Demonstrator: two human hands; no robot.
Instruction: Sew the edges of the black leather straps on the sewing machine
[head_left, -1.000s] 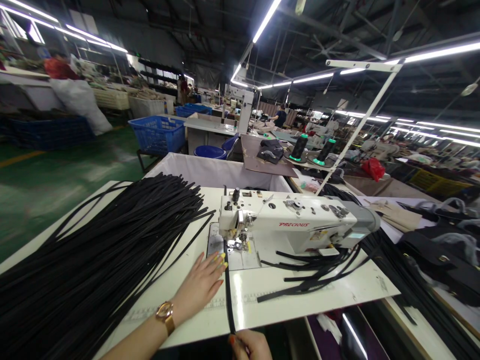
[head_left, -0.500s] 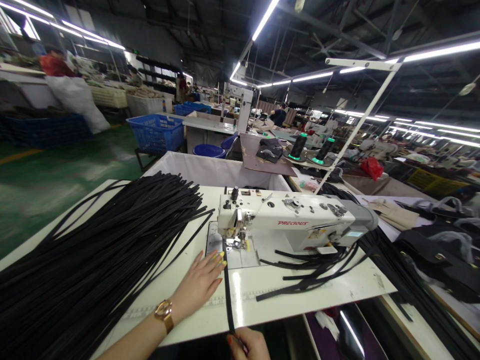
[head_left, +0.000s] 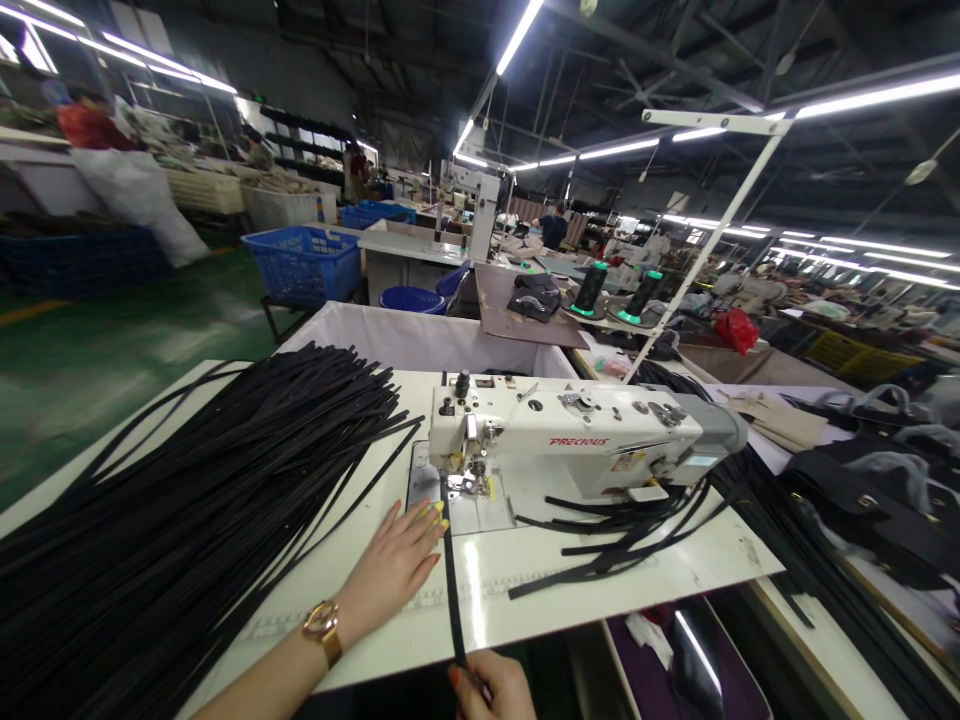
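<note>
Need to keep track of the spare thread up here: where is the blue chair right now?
In the head view, the blue chair is left of centre, beyond the sewing machine, just right of the blue basket.

Narrow black strap [head_left: 453,590], nearly straight across white table [head_left: 540,608].

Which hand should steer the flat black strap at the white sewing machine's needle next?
Left, probably: your left hand lies at the flat black strap near the white sewing machine; your right hand pinches it farther back, by the white table's edge.
</note>
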